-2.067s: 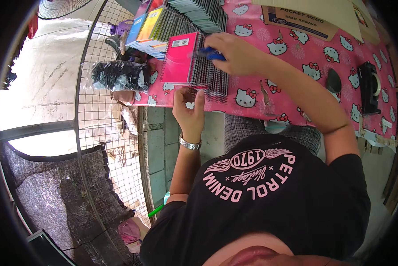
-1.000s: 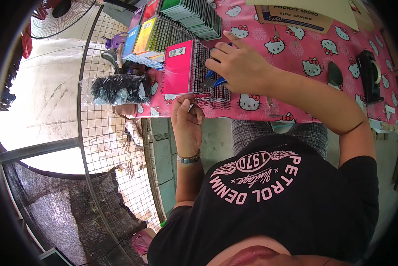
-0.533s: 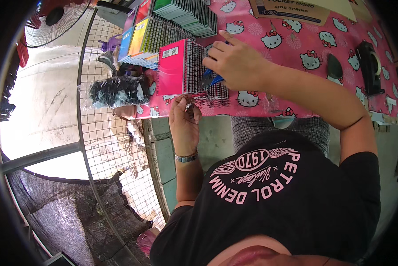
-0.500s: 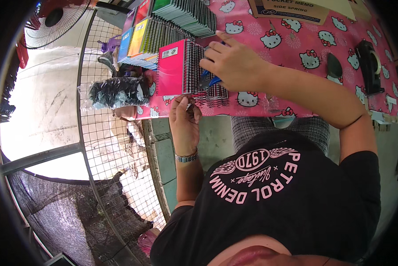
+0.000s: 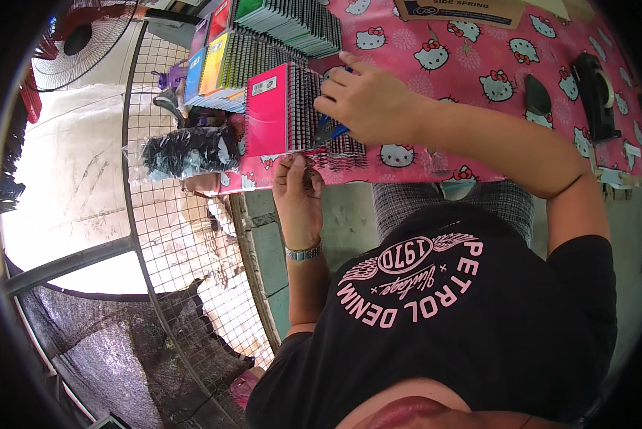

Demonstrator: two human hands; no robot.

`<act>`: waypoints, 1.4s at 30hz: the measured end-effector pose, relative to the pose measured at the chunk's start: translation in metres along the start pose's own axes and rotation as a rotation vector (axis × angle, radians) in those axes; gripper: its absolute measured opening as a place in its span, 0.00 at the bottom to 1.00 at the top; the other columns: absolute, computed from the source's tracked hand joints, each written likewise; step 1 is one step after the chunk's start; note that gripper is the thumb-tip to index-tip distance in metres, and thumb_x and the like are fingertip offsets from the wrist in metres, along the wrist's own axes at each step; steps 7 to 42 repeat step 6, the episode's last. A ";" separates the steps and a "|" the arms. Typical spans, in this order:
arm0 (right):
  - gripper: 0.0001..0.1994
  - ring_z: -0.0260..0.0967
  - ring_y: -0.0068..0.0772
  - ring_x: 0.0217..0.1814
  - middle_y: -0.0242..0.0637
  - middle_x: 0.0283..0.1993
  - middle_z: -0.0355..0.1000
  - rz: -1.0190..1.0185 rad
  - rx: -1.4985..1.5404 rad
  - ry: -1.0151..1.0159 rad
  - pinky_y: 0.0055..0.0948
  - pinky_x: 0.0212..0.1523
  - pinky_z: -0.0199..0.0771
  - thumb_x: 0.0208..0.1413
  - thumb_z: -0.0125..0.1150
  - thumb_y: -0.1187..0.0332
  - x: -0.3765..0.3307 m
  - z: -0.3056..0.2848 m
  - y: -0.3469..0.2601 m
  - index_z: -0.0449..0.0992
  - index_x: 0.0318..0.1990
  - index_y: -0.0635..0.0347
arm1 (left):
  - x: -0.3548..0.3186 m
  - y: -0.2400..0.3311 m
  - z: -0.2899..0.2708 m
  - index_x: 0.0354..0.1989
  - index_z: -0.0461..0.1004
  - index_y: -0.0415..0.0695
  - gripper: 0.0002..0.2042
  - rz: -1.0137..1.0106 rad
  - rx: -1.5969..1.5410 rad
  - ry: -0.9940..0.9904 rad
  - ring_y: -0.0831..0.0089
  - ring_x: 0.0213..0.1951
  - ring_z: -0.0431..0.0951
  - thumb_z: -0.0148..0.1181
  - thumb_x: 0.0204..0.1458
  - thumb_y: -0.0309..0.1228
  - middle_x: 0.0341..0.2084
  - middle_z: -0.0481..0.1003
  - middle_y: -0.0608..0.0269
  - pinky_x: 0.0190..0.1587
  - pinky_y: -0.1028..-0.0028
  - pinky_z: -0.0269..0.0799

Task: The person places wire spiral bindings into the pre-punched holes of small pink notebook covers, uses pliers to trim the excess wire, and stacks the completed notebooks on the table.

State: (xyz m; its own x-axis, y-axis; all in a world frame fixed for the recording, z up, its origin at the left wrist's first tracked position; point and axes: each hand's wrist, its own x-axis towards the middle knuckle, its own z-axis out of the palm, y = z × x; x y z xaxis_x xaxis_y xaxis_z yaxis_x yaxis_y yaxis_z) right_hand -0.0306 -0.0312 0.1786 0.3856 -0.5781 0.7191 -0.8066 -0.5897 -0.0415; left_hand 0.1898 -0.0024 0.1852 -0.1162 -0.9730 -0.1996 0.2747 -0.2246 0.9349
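A stack of pink-red spiral notebooks (image 5: 266, 118) lies at the near left part of the table, its row of dark wire coils on the right side. My right hand (image 5: 369, 106) is closed around blue-handled pliers (image 5: 339, 131) over the coils, the dark jaws near the coils' near end. My fingers hide most of the handles. Just off the table's near edge, my left hand (image 5: 298, 187) has its thumb and fingers pinched together by the stack's near corner. Whether something small is between those fingertips cannot be made out.
Behind stand more spiral notebook stacks, yellow (image 5: 214, 68) and green (image 5: 264, 16). A plastic-wrapped black bundle (image 5: 191, 151) sits left, beside a wire mesh. On the right of the pink patterned tablecloth (image 5: 435, 86) are a dark oval object (image 5: 538, 95) and a tape dispenser (image 5: 594, 96).
The whole view has shifted slightly, with the table things appearing a little farther left and up. Both hands keep nearly the same places at the pink-red notebooks' coils.
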 end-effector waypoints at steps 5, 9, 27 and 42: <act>0.16 0.69 0.39 0.52 0.39 0.43 0.74 0.265 0.149 -0.758 0.44 0.64 0.61 0.39 0.63 0.67 0.023 -0.017 -0.008 0.74 0.40 0.56 | 0.000 -0.007 0.001 0.37 0.70 0.41 0.03 0.108 0.159 -0.010 0.81 0.20 0.65 0.57 0.56 0.23 0.24 0.71 0.66 0.23 0.80 0.57; 0.17 0.69 0.39 0.53 0.39 0.45 0.74 0.318 0.182 -0.822 0.44 0.65 0.60 0.39 0.63 0.67 0.026 -0.022 -0.007 0.74 0.41 0.56 | 0.002 -0.008 -0.006 0.37 0.70 0.40 0.04 0.113 0.106 -0.022 0.81 0.20 0.65 0.58 0.56 0.24 0.24 0.72 0.66 0.23 0.80 0.58; 0.17 0.69 0.39 0.53 0.39 0.45 0.74 0.318 0.182 -0.822 0.44 0.65 0.60 0.39 0.63 0.67 0.026 -0.022 -0.007 0.74 0.41 0.56 | 0.002 -0.008 -0.006 0.37 0.70 0.40 0.04 0.113 0.106 -0.022 0.81 0.20 0.65 0.58 0.56 0.24 0.24 0.72 0.66 0.23 0.80 0.58; 0.17 0.69 0.39 0.53 0.39 0.45 0.74 0.318 0.182 -0.822 0.44 0.65 0.60 0.39 0.63 0.67 0.026 -0.022 -0.007 0.74 0.41 0.56 | 0.002 -0.008 -0.006 0.37 0.70 0.40 0.04 0.113 0.106 -0.022 0.81 0.20 0.65 0.58 0.56 0.24 0.24 0.72 0.66 0.23 0.80 0.58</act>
